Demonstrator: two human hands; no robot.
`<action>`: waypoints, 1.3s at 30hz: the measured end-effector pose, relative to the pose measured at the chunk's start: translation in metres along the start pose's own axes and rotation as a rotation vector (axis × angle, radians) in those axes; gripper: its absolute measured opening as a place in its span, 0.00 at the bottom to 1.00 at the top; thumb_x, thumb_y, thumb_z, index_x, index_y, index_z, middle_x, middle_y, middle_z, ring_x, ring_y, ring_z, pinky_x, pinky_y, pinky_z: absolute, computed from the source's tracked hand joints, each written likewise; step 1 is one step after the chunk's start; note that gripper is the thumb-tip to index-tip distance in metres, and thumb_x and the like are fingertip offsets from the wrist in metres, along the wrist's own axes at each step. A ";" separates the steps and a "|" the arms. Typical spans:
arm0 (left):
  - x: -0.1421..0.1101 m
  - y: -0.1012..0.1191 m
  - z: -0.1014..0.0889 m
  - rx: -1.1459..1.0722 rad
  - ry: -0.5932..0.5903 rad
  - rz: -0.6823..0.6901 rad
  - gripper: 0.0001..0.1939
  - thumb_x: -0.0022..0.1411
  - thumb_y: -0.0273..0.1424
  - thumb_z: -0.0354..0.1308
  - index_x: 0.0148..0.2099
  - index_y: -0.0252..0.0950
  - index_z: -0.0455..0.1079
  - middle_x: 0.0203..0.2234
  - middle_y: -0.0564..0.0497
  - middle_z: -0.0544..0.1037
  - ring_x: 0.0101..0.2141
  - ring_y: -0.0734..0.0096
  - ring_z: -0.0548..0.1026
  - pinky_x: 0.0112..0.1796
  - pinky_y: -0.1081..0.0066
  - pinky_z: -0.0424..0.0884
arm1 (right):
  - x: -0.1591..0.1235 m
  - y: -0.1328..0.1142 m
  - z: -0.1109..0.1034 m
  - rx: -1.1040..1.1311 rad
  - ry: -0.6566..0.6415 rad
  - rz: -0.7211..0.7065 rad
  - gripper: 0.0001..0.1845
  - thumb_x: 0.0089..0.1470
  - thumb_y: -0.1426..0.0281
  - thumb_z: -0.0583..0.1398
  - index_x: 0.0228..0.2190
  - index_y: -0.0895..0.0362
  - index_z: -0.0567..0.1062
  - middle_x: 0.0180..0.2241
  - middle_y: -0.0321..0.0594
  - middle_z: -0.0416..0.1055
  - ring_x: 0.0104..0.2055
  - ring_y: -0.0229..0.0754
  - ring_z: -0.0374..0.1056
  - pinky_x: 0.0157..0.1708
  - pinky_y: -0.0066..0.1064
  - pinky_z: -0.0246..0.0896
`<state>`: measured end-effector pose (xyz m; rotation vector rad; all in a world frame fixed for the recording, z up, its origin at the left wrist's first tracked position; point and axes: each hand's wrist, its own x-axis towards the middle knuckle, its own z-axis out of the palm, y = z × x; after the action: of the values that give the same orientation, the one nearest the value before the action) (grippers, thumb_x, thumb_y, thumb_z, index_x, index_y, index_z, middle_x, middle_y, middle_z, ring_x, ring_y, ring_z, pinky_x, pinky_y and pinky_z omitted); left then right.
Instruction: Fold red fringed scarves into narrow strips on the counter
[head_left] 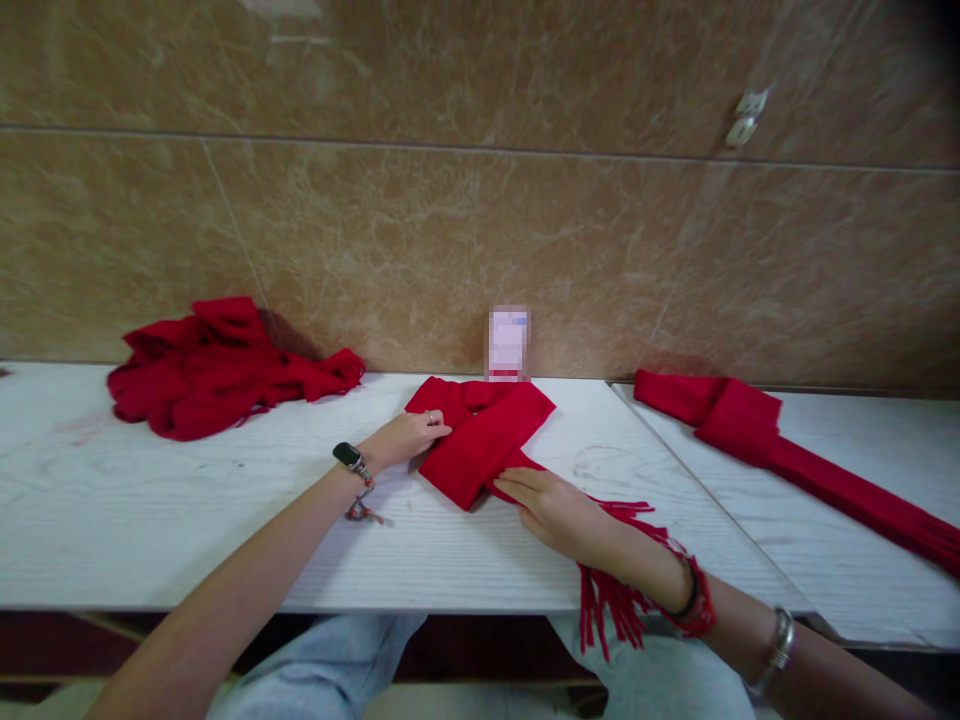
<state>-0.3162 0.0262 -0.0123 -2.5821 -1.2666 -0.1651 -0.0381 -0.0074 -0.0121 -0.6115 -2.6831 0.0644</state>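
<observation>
A red scarf lies crossed over itself in folded bands on the white table in front of me. My left hand is closed on its left edge, fingertips on the cloth. At the lower right of the crossing, my right hand grips the band's edge, with the fingers together and the thumb mostly hidden. The scarf's tail passes under my right wrist, and its fringe hangs over the table's front edge.
A crumpled heap of red cloth lies to the left. Right of a table seam lies another red scarf, folded with a long tail. A small blurred card leans on the brown marbled wall. The white table ends near my legs.
</observation>
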 end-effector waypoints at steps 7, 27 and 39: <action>-0.003 -0.001 0.004 -0.092 0.012 0.001 0.13 0.61 0.21 0.47 0.42 0.36 0.70 0.38 0.48 0.73 0.40 0.70 0.71 0.44 0.71 0.65 | 0.042 0.045 0.001 -0.048 -0.003 0.111 0.23 0.54 0.81 0.49 0.51 0.62 0.67 0.54 0.50 0.63 0.58 0.47 0.56 0.55 0.44 0.55; -0.039 0.015 -0.008 -0.123 -0.015 -0.070 0.25 0.60 0.28 0.49 0.61 0.37 0.55 0.59 0.44 0.58 0.59 0.57 0.54 0.56 0.57 0.53 | 0.027 0.039 0.002 0.050 0.063 0.155 0.20 0.56 0.73 0.50 0.50 0.59 0.66 0.50 0.49 0.67 0.53 0.46 0.62 0.53 0.44 0.58; -0.018 0.014 -0.017 -0.298 -0.331 -0.327 0.23 0.67 0.40 0.35 0.62 0.47 0.53 0.64 0.50 0.43 0.61 0.44 0.38 0.54 0.40 0.40 | -0.005 0.000 0.011 -0.276 -0.221 -0.049 0.28 0.53 0.82 0.50 0.53 0.50 0.64 0.55 0.47 0.60 0.57 0.51 0.55 0.52 0.50 0.56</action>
<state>-0.3158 -0.0007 -0.0028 -2.7043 -1.9160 0.0183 -0.0385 -0.0088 -0.0238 -0.6526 -2.9464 -0.2709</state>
